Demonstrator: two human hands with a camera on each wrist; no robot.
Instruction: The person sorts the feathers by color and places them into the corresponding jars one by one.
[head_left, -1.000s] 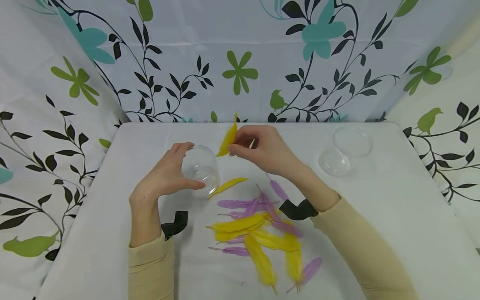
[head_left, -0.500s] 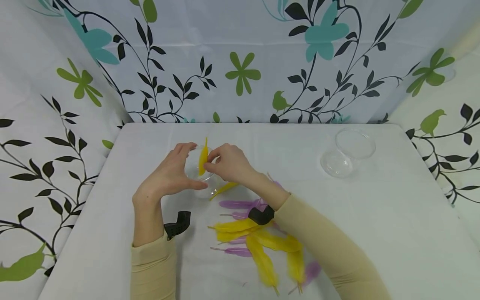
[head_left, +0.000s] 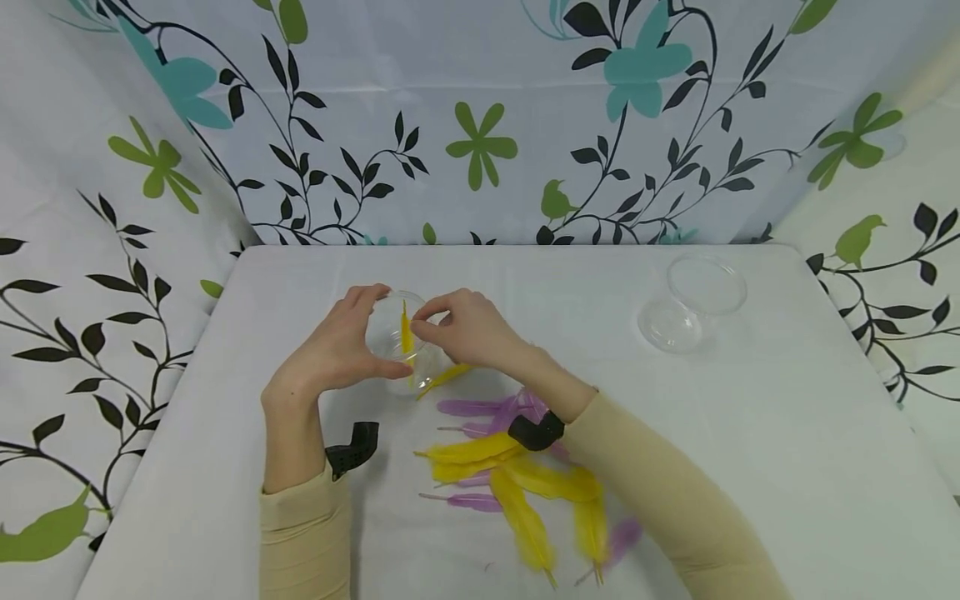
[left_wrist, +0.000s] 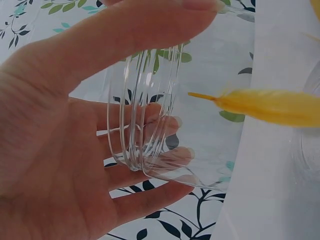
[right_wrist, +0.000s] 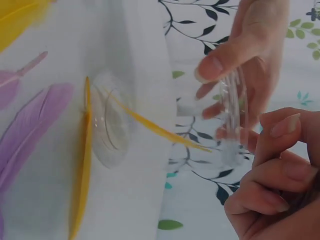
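My left hand (head_left: 330, 350) grips a clear jar (left_wrist: 145, 115) around its threaded rim, thumb on one side and fingers on the other. The jar stands upright, its mouth up. A yellow feather (right_wrist: 155, 130) is inside it, quill toward the mouth in the left wrist view, touched by no finger there. My right hand (head_left: 468, 329) hovers at the rim with loosely curled fingers (right_wrist: 287, 125) and nothing seen between them. Beside the jar's base lies another yellow feather (head_left: 450, 377). Several yellow feathers (head_left: 521, 517) and purple feathers (head_left: 472, 408) lie heaped nearer me, partly under my right forearm.
A second clear round vessel (head_left: 671, 325) stands at the back right of the white table (head_left: 787, 433). A patterned curtain (head_left: 480, 83) hangs behind the table and along both sides.
My right hand has brought the yellow feather leftward over the jar and let go of it. The feather has dropped lower, into the jar. My left hand keeps its grip.
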